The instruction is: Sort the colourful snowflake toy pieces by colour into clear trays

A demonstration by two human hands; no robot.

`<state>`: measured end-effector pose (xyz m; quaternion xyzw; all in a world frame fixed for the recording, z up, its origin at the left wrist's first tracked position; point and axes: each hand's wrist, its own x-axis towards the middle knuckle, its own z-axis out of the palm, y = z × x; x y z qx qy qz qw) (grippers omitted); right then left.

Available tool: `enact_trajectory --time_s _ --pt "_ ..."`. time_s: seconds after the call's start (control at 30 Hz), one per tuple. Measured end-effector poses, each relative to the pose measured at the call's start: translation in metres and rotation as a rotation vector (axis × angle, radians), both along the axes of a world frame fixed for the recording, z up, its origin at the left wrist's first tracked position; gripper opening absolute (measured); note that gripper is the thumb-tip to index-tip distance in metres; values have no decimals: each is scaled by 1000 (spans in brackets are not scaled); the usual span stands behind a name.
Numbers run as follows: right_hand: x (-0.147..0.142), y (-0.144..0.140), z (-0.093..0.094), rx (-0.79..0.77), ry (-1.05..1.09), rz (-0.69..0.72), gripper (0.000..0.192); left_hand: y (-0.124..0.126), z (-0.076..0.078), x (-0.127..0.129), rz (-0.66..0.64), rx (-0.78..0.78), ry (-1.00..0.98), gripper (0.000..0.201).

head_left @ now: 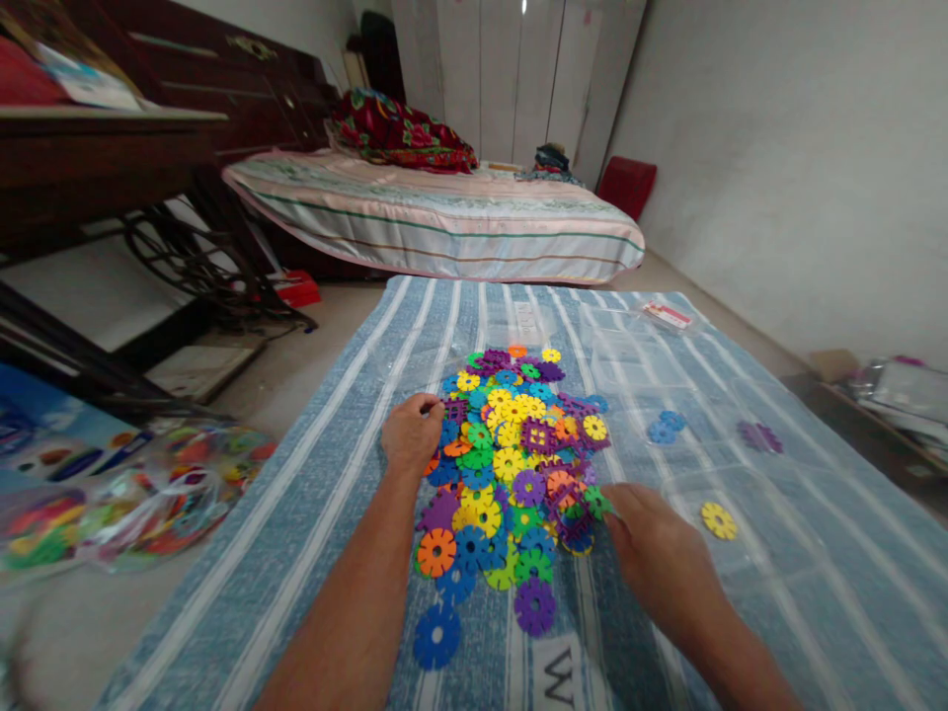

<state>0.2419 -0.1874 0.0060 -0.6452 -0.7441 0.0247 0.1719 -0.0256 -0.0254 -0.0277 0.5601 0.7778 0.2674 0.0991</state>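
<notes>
A heap of colourful plastic notched discs (508,464) and purple square lattice pieces (538,434) lies in the middle of the striped cloth (326,553). My left hand (412,434) is at the heap's left edge, its fingers curled together beside a purple piece; what they hold, if anything, is hidden. At the heap's right side my right hand (652,538) pinches a green notched disc (596,502) between thumb and fingers. To its right, clear plastic boxes hold a yellow disc (718,520), blue discs (667,427) and a purple piece (760,436).
Another clear box (514,324) stands behind the heap, and a paper marked W (557,673) lies at the near edge. Bags of colourful pieces (178,494) rest on the floor at left, below a sewing-machine table (111,148). Beyond is a bed (444,222).
</notes>
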Motion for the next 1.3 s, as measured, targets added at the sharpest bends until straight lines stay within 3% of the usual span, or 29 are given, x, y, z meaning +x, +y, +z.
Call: enact_trajectory --time_s 0.1,0.3,0.7,0.83,1.03,1.1,1.3 --pt "-9 1 -14 -201 -62 -37 35 0 -1 0 -2 -5 -6 23" --pt "-12 9 -26 -238 -96 -56 37 1 -3 -2 -2 10 5 24" --pt "-9 9 5 -172 -225 -118 23 1 0 -3 -12 -13 22 24" --pt "10 47 30 -117 -317 -146 25 1 -2 -4 -24 -1 33 23" --pt "59 123 62 168 -339 -421 35 1 -2 -5 -24 10 37 24" --pt "70 135 61 124 -339 -418 38 1 -2 -5 -27 10 45 23" --pt "89 146 32 -156 -387 -209 41 1 0 -4 -19 5 43 23"
